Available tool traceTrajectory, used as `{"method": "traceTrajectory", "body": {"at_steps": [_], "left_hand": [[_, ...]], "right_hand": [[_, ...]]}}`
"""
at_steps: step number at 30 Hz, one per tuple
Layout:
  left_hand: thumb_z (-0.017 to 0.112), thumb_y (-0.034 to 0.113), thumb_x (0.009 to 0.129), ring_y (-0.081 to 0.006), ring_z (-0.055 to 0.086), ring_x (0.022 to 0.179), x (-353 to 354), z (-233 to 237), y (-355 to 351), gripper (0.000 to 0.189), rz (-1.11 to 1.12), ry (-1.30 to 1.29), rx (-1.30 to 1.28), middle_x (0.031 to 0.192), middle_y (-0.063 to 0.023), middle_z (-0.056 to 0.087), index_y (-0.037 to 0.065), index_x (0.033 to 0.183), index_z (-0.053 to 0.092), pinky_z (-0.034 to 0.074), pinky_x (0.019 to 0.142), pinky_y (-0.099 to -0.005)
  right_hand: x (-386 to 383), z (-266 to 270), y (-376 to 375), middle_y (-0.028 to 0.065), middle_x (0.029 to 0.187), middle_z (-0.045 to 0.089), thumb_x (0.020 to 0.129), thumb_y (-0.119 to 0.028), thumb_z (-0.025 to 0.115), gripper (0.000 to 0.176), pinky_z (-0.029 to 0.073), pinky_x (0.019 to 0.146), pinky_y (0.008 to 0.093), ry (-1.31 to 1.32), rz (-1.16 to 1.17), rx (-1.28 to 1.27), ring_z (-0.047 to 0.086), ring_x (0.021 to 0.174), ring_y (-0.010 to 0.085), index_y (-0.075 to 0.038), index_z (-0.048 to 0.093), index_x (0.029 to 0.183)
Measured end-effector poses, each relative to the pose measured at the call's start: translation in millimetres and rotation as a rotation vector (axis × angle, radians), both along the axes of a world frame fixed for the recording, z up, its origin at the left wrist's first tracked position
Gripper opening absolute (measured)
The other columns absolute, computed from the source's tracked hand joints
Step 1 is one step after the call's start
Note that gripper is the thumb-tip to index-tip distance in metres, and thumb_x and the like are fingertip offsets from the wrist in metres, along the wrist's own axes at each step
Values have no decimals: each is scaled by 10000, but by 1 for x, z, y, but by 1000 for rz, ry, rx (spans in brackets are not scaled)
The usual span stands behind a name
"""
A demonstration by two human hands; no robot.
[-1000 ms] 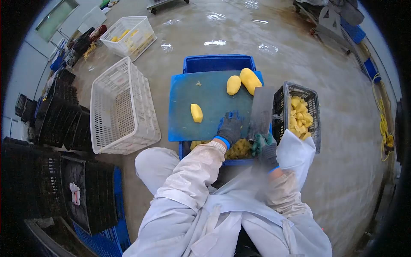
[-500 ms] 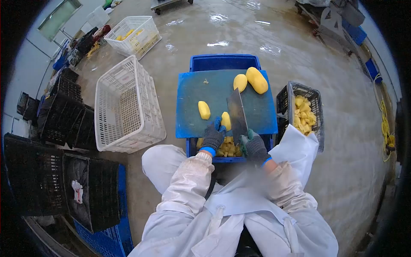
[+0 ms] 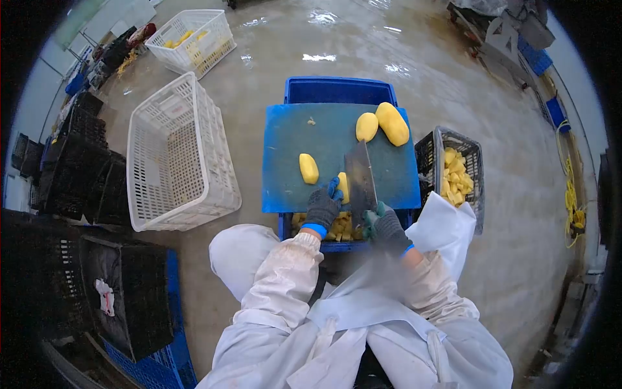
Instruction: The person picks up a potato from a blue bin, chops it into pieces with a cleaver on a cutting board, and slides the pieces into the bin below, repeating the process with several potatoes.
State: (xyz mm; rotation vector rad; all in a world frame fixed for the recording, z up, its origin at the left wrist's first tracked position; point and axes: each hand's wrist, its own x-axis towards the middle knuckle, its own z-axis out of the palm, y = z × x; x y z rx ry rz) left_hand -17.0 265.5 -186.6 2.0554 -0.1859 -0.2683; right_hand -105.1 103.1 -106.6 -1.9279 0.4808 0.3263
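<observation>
My right hand [image 3: 385,228], in a dark grey and green glove, is closed around the handle of a cleaver [image 3: 363,178]. The broad blade stands over a blue cutting board [image 3: 285,152], right against a peeled potato piece [image 3: 344,188]. On that piece's left side, my gloved left hand [image 3: 324,206] grips it with bent fingers. Another potato piece [image 3: 308,168] lies farther left. Two whole peeled potatoes, a smaller one [image 3: 367,127] and a larger one [image 3: 392,124], rest at the board's far right. Cut potato chunks [image 3: 340,228] fill a blue bin below the near edge.
A black crate [image 3: 478,162] with potato pieces [image 3: 456,172] stands right of the board. To the left is a large white crate [image 3: 223,168], with another white crate [image 3: 220,45] holding potatoes behind. Black crates [image 3: 126,292] are stacked at lower left. The floor [image 3: 518,272] looks wet.
The cleaver blade has come closer to the potato piece under my left hand, and less of that piece shows. The whole view has shifted slightly. Both hands keep their holds.
</observation>
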Motion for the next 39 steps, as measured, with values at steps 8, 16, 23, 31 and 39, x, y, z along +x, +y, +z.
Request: {"method": "traceTrajectory", "body": {"at_steps": [8,16,23,31,39], "left_hand": [[561,252,858,-395,591,950,0,30,6,399,-75,-62,129,1065,-240,600,72,1214,561,466,840,-463],[570,253,828,-413,586,928,6,12,4,460,-164,-146,281,1038,-235,602,59,1243,527,460,832,-490],[587,259,826,-397,556,980,3,41,0,477,-29,-200,107,1031,-240,581,46,1247,520,444,846,-483],[601,207,817,-386,540,988,-5,16,-4,467,-103,-317,153,1046,-221,572,35,1244,522,431,871,-461],[608,243,832,-404,519,1061,22,38,24,505,78,-236,111,1140,-247,544,56,1287,493,402,939,-452]], "right_hand": [[16,-14,24,270,901,613,866,-252,541,333,475,769,481,-7,141,-301,602,841,439,15,500,1061],[26,4,29,265,954,620,867,-318,514,359,474,779,498,-79,141,-332,605,887,426,-6,544,1041],[20,-16,19,266,941,620,876,-303,520,341,475,788,482,-243,142,-534,606,892,415,-27,555,1073],[-3,1,14,114,779,552,893,-149,534,221,450,555,341,-213,-26,-102,542,634,203,-27,523,1077],[-9,50,-10,38,757,539,918,-119,497,298,452,436,258,-235,-216,299,521,499,113,-45,481,1206]]}}
